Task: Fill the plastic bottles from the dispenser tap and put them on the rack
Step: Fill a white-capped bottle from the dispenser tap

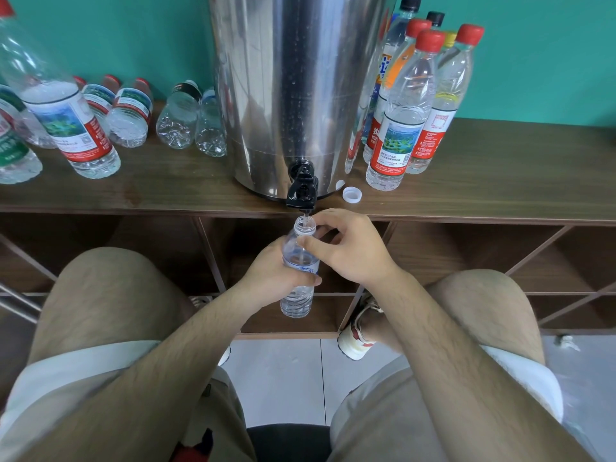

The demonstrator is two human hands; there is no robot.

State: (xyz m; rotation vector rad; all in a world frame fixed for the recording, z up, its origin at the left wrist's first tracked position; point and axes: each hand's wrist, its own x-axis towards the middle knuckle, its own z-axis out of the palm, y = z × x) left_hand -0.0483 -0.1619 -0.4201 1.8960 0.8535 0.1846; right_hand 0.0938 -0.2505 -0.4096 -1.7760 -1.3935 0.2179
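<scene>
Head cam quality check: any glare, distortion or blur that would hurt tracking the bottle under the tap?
Head view: wide-angle warp, so the standing bottles at both sides lean outward; bright vertical glare streaks run down the steel dispenser; light is even and shadows are soft; the bottle under the tap is sharp, but its clear wall is low-contrast against the dark rack.

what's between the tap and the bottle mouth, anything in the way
Nothing visible. The bottle sits with its open mouth directly under the tap. The left hand grips its body and the right hand holds the neck, beside the opening, not over it. The white cap lies apart on the shelf top.
</scene>
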